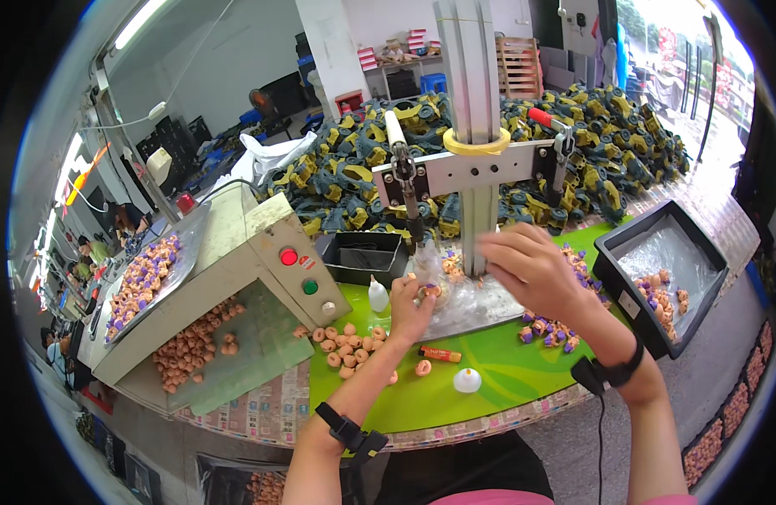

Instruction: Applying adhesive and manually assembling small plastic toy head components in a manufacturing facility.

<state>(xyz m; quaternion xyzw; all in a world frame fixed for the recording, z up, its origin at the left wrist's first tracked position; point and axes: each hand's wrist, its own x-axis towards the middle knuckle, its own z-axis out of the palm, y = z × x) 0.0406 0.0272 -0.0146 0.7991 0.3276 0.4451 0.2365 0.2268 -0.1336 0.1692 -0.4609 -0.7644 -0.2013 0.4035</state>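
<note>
My left hand point(413, 310) is closed on a small peach-coloured part at the base of a clamp press, beneath its left toggle clamp point(402, 164). My right hand point(527, 263) is raised beside the upright metal post point(475, 76). Its fingers are bent and smeared by motion, so whether they hold anything is unclear. Close to my left wrist lies a cluster of round peach-coloured parts point(348, 345). A white dropper bottle point(378, 295) stands behind that cluster. Nearer to me are an orange tube point(439, 353) and a white bottle with a pointed tip point(467, 380).
A beige machine point(228, 244) with red and green buttons stands at left, peach parts in its opening. Behind the press rises a pile of yellow and dark-grey toy vehicles point(598, 160). Purple-and-peach pieces point(560, 330) lie at right, near a black tray point(611, 252). Another black tray point(363, 268) sits left.
</note>
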